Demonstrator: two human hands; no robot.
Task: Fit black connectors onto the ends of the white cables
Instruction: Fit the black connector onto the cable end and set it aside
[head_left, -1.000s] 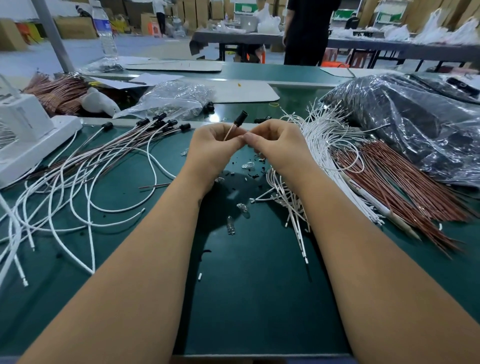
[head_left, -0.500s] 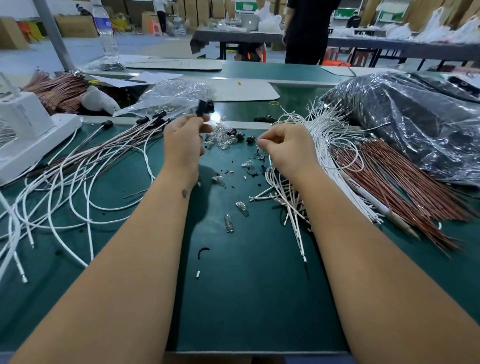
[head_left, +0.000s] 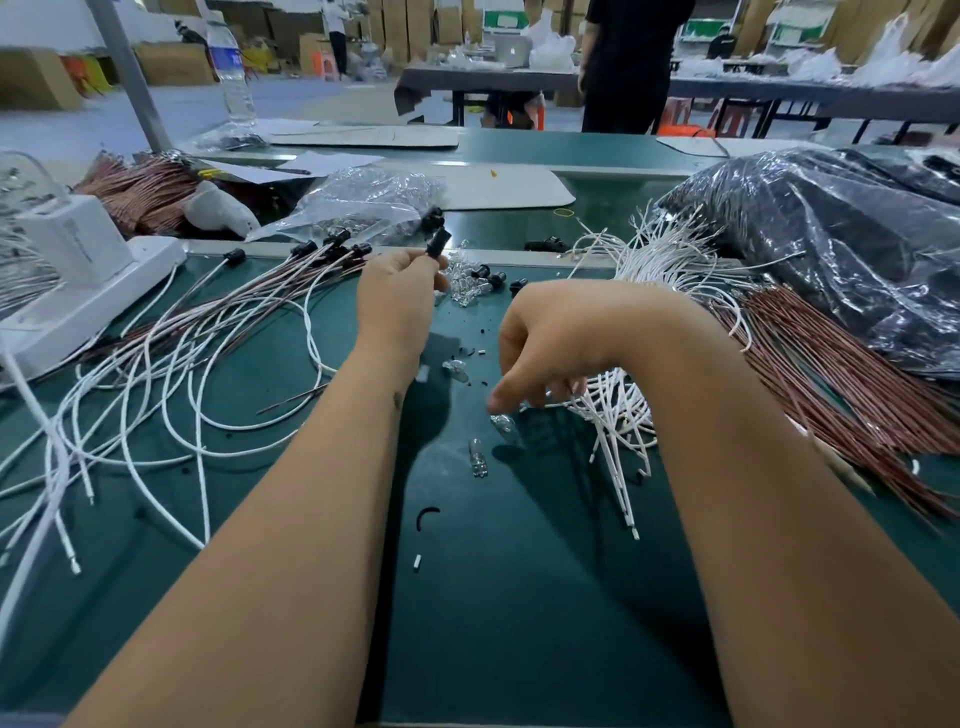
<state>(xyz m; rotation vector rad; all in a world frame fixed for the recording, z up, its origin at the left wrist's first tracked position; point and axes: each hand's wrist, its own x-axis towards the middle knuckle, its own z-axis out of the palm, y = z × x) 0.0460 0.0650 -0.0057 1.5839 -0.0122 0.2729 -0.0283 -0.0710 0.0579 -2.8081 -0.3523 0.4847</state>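
Fingers (head_left: 410, 262) of the left hand (head_left: 397, 301) pinch a small black plastic connector (head_left: 437, 242), lifted clear of the table at centre far, just beside the scattered clear glass bulbs (head_left: 467, 283). Right hand (head_left: 550, 345) is down nearer, its fingers curled and its fingertips (head_left: 501, 400) dipping into the near ends of the loose white cables (head_left: 618, 415). Whether they have one cable pinched I cannot tell.

Handling, as I judge it: the connector is tiny, light and hard, easy to fumble, so a pinch across its body suits it. The white cables are thin and floppy; taken far back they would buckle, so hold close behind the bare tip and push straight in.

Out to the left lies a sprawl of white cables with black caps already fitted (head_left: 332, 244), looping over the dark green table (head_left: 519, 623) towards a white plastic device (head_left: 78, 270). To the right, a bundle of reddish-brown wires (head_left: 831, 374) fans out under a black plastic bag (head_left: 831, 249). A clear plastic bag (head_left: 363, 202) sits far centre, spare black connectors (head_left: 493, 275) loose before it.

In the way: stray bulbs (head_left: 477, 457) and black scraps right under the right hand, and the cables themselves are tangled, so one may drag its neighbours.
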